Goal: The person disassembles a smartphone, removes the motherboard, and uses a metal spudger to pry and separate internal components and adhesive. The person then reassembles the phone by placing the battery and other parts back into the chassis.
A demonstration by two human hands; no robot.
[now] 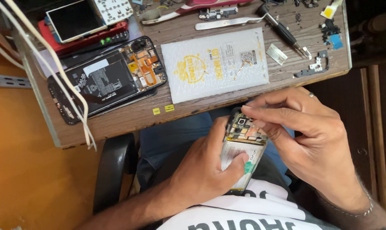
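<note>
Now your left hand [205,170] is wrapped around the open phone [244,147], gripping it over your lap, just below the tabletop [129,117] edge. Your right hand [312,136] has its fingers [261,111] pinched together on the top of the phone. Another opened phone [105,79] lies on the tabletop, beside a white padded bag [216,64].

White padded package [216,64] mid-table, dark screen [76,19] perhaps top left

The table [286,74] is of worn, matt wood with rough grain, the white pouch [216,64] on it is padded bubble plastic, the tweezers [227,23] are bright smooth metal, and the opened phone [244,145] shows glossy metal parts.
</note>
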